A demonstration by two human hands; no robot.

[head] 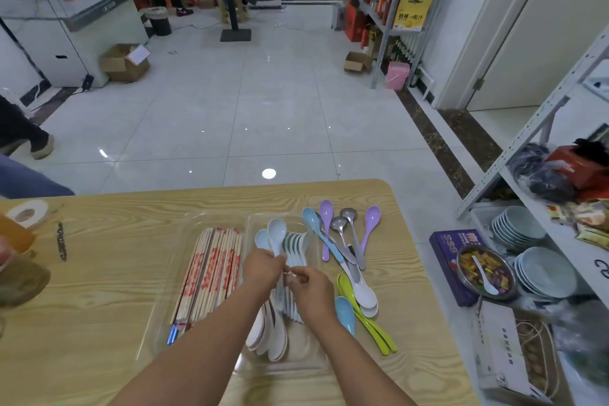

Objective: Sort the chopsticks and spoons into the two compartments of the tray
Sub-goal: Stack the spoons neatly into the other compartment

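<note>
the left hand (263, 269) pinches a pale blue spoon (276, 234) by its handle (whether the right hand (309, 287) grips anything, i cannot tell), best nested onto the tray (148, 339)'s spoon row (296, 244).

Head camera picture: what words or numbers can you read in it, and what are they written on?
"桔梗" and "梨汁": on the yellow box on the far shelf.
Print on the purple box beside the table: too blurred to read.
Red print on the chopsticks wrappers: too small to read.
Dark print on the white box, lower right: too small to read.
</note>
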